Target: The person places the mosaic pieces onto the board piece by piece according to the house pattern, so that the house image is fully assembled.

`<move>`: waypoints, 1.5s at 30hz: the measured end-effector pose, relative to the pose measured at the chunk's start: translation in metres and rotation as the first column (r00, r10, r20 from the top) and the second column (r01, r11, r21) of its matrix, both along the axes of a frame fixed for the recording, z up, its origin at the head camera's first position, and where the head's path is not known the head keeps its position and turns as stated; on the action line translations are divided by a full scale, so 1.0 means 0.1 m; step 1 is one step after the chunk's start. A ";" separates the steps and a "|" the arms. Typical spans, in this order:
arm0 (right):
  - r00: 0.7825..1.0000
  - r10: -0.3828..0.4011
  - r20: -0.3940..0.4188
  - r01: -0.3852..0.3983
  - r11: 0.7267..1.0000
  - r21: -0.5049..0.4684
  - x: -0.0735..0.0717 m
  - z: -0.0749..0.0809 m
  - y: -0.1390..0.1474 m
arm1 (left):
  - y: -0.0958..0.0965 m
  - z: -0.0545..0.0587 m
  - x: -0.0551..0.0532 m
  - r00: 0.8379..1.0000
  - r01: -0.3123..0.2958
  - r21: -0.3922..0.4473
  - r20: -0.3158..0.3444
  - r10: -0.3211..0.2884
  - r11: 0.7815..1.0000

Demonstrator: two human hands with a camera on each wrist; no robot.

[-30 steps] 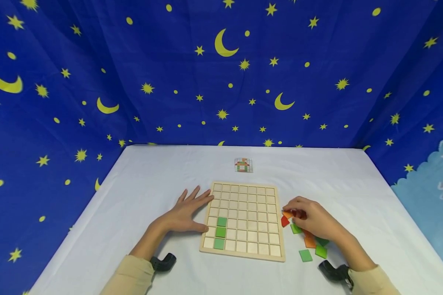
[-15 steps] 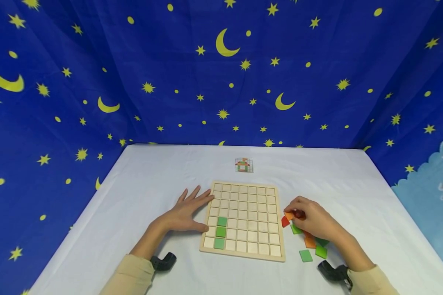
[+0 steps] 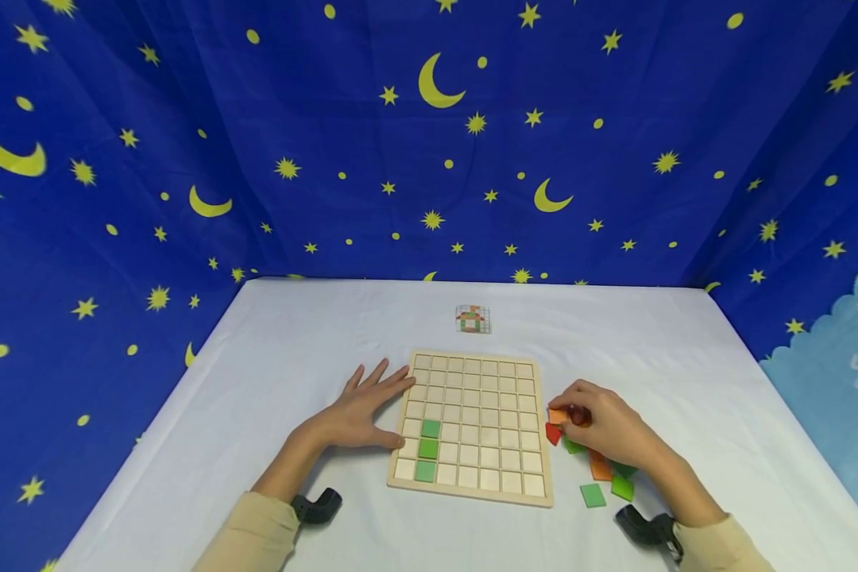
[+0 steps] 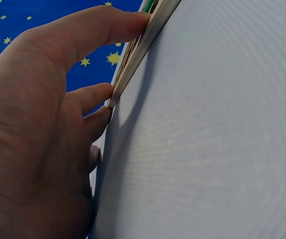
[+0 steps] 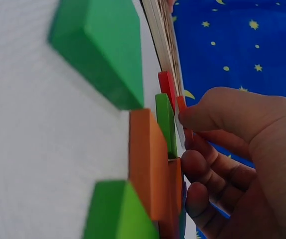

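Observation:
A wooden grid board point(image 3: 472, 499) lies on the white table, with three green square tiles point(image 3: 428, 449) stacked in a line in its second column from the left. My left hand point(image 3: 353, 413) rests against the board's left edge, fingers spread, thumb and fingertips touching the rim; the left wrist view shows the thumb point(image 4: 128, 26) on that edge. To the right of the board, my right hand point(image 3: 604, 421) pinches an orange tile point(image 3: 557, 415) between thumb and index finger. Just below it lies a red piece point(image 3: 553, 434) with a pointed outline.
Under and beside the right hand lie loose tiles: a green one point(image 3: 593, 496), a light green one point(image 3: 622, 487), an orange one point(image 3: 600, 469) and others partly hidden. A small card point(image 3: 473, 319) with a coloured grid picture lies behind the board. A blue starry cloth point(image 3: 372, 143) hangs behind.
The pinched orange tile has turned and shifted slightly in the right fingers, near the board's right edge. The left hand has stayed in place on the board.

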State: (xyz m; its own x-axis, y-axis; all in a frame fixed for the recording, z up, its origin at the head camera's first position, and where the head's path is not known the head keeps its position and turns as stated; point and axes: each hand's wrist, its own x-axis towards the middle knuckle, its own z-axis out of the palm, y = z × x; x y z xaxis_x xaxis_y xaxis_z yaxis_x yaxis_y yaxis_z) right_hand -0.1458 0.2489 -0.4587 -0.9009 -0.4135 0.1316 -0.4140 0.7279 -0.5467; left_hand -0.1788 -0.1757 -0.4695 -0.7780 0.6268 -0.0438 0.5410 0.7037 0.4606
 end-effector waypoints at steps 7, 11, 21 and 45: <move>0.999 0.046 -0.019 -0.046 0.998 -0.045 0.00 0.03 -0.02 | 0.01 0.01 -0.01 1.000 -0.003 -0.004 -0.001 0.003 1.000; 0.995 0.084 -0.046 -0.087 0.994 -0.068 0.00 0.03 -0.05 | 0.01 0.03 -0.01 1.000 -0.005 -0.006 0.000 0.005 1.000; 0.990 0.138 0.000 -0.138 0.985 -0.102 0.01 0.05 -0.17 | 0.01 0.03 -0.02 1.000 -0.003 -0.011 -0.002 0.003 1.000; 0.972 0.220 0.086 -0.211 0.972 -0.103 0.11 0.05 -0.52 | 0.00 0.02 0.01 1.000 0.003 -0.004 -0.009 -0.003 1.000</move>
State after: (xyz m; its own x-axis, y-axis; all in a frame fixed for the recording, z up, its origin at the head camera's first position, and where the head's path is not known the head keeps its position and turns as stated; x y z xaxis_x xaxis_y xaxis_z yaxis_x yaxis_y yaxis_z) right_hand -0.1345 0.1965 -0.4533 -0.8020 -0.5897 0.0952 -0.4978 0.5717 -0.6522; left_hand -0.1773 -0.1753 -0.4676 -0.7764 0.6290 -0.0392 0.5474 0.7039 0.4526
